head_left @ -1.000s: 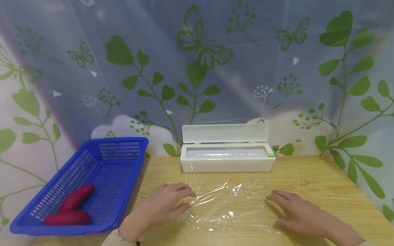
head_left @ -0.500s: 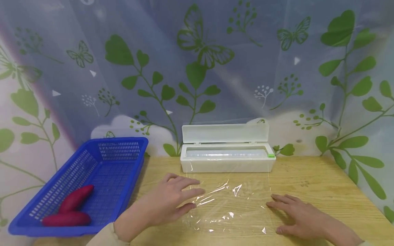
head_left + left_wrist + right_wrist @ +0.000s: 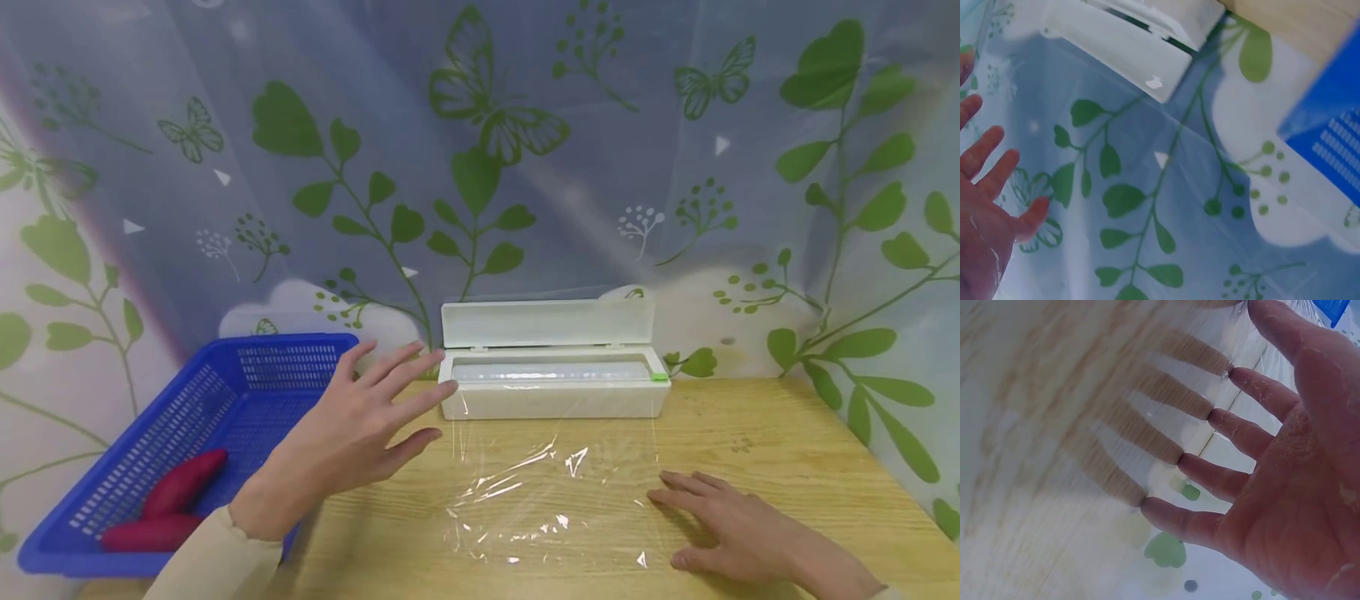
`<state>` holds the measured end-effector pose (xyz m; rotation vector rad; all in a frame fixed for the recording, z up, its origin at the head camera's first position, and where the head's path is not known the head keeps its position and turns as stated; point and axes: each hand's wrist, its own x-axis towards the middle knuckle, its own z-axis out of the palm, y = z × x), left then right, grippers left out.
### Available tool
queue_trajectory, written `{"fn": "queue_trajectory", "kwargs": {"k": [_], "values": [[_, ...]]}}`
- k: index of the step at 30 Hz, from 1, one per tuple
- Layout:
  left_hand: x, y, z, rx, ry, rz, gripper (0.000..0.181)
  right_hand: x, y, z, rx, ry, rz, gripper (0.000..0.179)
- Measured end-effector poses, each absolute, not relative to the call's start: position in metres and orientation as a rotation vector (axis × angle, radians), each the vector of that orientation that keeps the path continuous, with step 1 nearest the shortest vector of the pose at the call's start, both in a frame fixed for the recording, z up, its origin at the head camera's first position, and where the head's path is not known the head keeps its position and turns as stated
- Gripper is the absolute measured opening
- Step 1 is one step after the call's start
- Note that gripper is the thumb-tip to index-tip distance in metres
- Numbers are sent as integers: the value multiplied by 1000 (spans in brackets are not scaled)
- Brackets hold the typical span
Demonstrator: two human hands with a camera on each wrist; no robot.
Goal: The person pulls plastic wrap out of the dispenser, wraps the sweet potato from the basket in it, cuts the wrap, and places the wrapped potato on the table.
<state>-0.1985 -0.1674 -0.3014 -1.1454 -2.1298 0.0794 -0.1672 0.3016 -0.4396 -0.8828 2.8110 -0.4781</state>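
Note:
A sheet of clear plastic wrap lies across the wooden table, drawn forward from the roll inside a white dispenser box whose lid stands up. My left hand is raised with spread fingers between the blue basket and the box's left end, holding nothing. In the left wrist view the same hand shows its straight fingers at the left edge. At the wrap's right edge, my right hand rests its fingertips on the table. The right wrist view shows those fingers straight and spread, touching the surface.
On the left stands a blue plastic basket with two red-skinned sweet potatoes in its near end. A leaf-and-butterfly patterned curtain hangs behind the table. A small green piece sits on the box's right end.
My left hand has lifted off the wrap's left side and moved up and left, its fingers spreading, toward the basket. The right hand has shifted only slightly.

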Motion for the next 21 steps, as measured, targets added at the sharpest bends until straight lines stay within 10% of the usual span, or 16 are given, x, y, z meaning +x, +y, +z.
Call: {"fn": "queue_trajectory", "kwargs": {"k": [21], "values": [[-228, -257, -294, -978, -2210, 204, 64, -165, 302, -442, -870, 2823, -469, 73]]}}
